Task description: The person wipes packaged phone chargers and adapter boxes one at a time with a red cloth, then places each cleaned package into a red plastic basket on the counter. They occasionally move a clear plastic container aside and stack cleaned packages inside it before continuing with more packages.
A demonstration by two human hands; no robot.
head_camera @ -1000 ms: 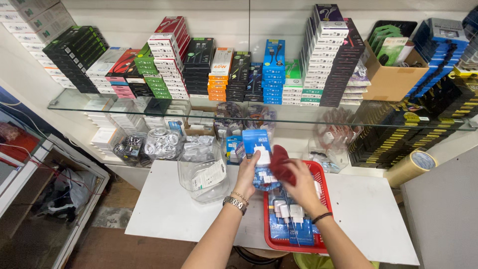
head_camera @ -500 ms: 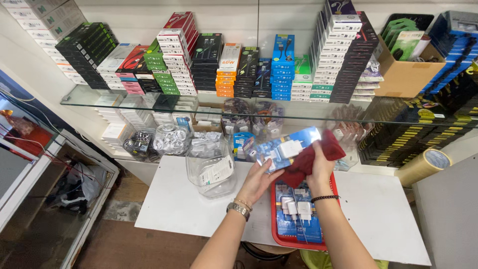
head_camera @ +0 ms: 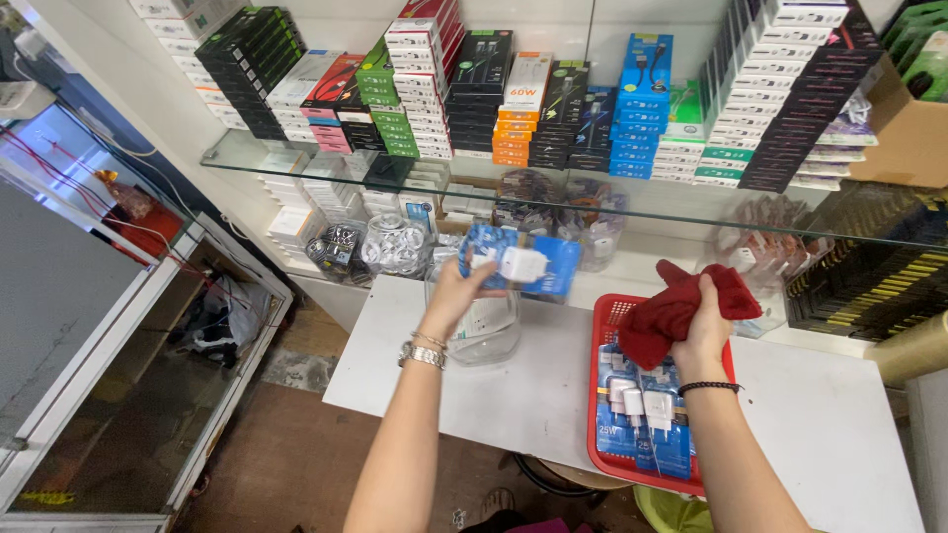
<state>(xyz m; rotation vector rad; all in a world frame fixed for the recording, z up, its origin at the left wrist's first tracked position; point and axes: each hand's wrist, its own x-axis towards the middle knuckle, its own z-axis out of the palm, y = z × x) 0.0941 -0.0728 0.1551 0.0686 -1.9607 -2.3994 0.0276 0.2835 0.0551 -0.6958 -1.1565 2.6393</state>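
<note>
L hand (head_camera: 456,294) clamped on a blue charger pack (head_camera: 520,263), fingers round its L end, pack held flat and lifted over the clear jar (head_camera: 486,334) near the table's back edge, below the glass shelf (head_camera: 296,170). Wristwatch (head_camera: 423,353) on that arm. R hand (head_camera: 703,321) closed tight on a bunched red cloth (head_camera: 681,308), cloth well apart from the pack, hanging over the back end of the red basket (head_camera: 604,395). Basket sits toward the table's R side, front edge near the table's (head_camera: 533,395) front edge; more blue charger packs (head_camera: 642,419) lie flat inside, white plugs showing through. Judged from this: pack in hand being cleaned, cloth off it for now. To do it well: keep the grip at the pack's end so the face stays open for wiping, bring cloth flat across the plastic front w/ light pressure, support from below so the card doesn't bend, keep elbow clear of the jar. Boxes (head_camera: 513,99) stacked on the shelf behind, bagged cables (head_camera: 395,247) beneath it.
</note>
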